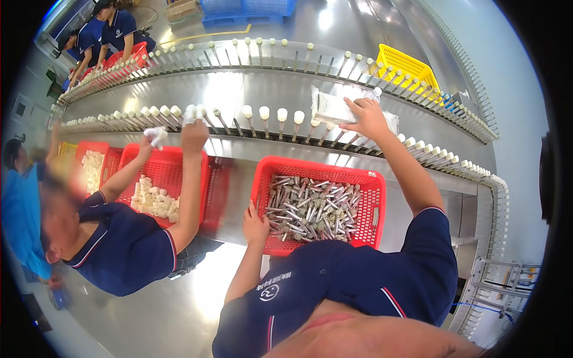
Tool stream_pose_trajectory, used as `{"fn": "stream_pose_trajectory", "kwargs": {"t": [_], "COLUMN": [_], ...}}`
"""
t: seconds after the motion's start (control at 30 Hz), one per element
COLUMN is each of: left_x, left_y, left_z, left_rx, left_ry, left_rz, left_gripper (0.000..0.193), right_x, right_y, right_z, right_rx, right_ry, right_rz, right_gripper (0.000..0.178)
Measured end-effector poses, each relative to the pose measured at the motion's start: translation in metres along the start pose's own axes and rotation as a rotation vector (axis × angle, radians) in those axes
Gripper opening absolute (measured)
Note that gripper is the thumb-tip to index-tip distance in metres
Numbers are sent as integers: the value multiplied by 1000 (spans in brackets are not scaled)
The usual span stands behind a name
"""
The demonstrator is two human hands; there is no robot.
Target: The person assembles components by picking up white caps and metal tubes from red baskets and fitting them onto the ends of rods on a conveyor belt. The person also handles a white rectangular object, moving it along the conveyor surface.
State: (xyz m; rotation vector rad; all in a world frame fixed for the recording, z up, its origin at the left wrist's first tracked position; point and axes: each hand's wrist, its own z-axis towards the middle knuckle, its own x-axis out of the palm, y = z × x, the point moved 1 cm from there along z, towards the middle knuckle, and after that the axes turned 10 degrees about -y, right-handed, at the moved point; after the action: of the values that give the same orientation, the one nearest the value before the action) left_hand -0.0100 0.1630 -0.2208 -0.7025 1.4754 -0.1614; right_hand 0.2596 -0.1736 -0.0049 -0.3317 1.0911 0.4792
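My left hand (255,225) is closed on the left rim of a red plastic basket (318,166) in front of me. Inside the basket lies a heap of metal rods (310,209) with rounded ends. Reaching forward, my right hand (367,118) has its thumb and fingers spread over a white plastic-wrapped packet (332,108) on the metal bench. A white cap-like piece (377,92) shows just beyond those fingers. Close to the packet, upright rods with white cylindrical tips (282,114) stand along the near conveyor line.
At my left a co-worker (128,250) leans over a red basket (164,156) of white pieces, arms at the line. A second row of tipped rods (259,45) curves behind. Beyond it stand a yellow basket (412,62), a blue crate (248,7) and other people (116,27).
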Motion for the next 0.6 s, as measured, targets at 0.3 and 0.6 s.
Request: {"fn": "stream_pose_trajectory", "kwargs": {"t": [0.3, 0.6], "left_x": [2, 7], "left_y": [-4, -3], "left_z": [4, 0], "left_rx": [4, 63], "left_ry": [5, -56], "left_rz": [75, 113], "left_gripper": [78, 75], "right_x": [3, 10], "right_y": [-4, -6], "right_z": [-4, -5], "right_rx": [-22, 10], "right_ry": [24, 109], "right_rz": [27, 31], "right_gripper": [78, 79]}}
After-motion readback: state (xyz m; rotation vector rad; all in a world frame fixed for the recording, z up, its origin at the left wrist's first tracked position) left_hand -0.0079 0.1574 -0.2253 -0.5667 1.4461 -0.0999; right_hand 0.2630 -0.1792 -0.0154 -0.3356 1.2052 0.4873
